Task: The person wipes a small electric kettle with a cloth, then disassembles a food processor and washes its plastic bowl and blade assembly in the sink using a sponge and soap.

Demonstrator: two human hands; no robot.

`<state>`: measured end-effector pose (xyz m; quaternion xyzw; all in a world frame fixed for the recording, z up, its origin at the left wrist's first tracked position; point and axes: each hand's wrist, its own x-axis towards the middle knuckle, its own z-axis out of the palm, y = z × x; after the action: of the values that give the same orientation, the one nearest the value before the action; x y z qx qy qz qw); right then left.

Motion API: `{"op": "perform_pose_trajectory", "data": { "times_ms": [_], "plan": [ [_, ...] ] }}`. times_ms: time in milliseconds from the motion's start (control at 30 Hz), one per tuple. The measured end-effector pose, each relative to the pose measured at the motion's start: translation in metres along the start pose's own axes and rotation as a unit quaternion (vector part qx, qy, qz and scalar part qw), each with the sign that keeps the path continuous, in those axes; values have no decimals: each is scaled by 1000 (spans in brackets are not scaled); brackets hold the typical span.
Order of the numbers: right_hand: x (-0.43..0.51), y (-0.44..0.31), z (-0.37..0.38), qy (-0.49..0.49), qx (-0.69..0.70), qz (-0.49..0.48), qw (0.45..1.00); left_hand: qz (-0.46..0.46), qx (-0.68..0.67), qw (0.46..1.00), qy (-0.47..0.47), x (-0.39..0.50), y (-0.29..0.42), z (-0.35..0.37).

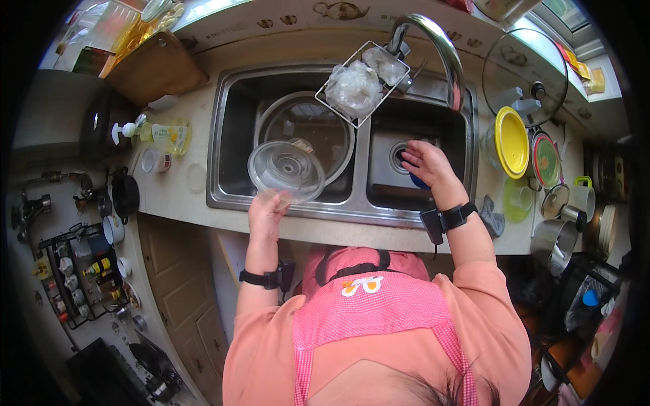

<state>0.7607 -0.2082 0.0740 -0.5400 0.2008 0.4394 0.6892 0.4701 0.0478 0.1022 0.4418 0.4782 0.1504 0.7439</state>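
Note:
My left hand [267,215] grips the near edge of a round clear plastic bowl or lid [287,170] with ringed markings at its middle. It is held over the left basin of a steel double sink. Below it, partly covered, a large round pan [349,149] stands in that basin with water in it. Over the right basin, my right hand [429,162] has its fingers apart and nothing visible in them. A sink drain [399,156] lies just left of its fingertips. Something blue [419,181] shows under the hand, mostly hidden.
A wire rack [358,123] with crumpled plastic film [353,89] sits over the sink divider, near the curved faucet [436,40]. Dish soap [170,133] stands left. On the right are a yellow bowl [512,142], a glass pan lid [508,66], a grey cloth [491,217] and a steel pot [551,243].

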Motion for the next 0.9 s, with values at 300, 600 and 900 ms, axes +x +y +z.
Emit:
{"op": "perform_pose_trajectory", "data": {
  "times_ms": [300, 600, 900],
  "plan": [
    [7, 8, 10, 7, -30, -8, 999, -163, -32, 986, -23, 160, -11, -21],
    [-31, 14, 28, 54, -47, -3, 997, -309, 167, 928, 124, 256, -61, -17],
    [-42, 15, 58, 90, -52, -25, 994, -409, 25, 904, 126, 275, -77, 11]
  ]
}}
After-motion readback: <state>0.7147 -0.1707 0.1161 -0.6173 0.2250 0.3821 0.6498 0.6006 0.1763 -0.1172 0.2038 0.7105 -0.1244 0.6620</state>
